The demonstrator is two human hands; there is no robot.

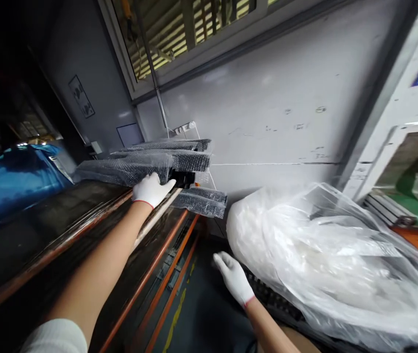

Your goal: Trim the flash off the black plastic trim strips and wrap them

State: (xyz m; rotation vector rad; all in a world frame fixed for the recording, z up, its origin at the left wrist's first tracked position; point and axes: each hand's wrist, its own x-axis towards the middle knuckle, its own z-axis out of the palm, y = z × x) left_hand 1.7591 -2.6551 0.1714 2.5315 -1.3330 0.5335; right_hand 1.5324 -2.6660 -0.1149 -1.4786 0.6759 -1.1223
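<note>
The long wrapped bars [146, 164] lie in a pile at the far end of the dark worktop [28, 235]. Their long sides run left to right, with the cut ends pointing right, toward the grey wall [286, 113]. The left hand [152, 189] reaches far out with a straight arm. Its grip lies flat and open on the near edge of the pile, fingers pointing right. It may be just pressing, not holding. The right hand [233, 277] hangs low, with an open grip that holds nothing, just beside a big clear plastic bag [326, 260]. Both hands wear white gloves. The bars look black under bumpy bubble wrap. The bag is crinkly and shiny.
</note>
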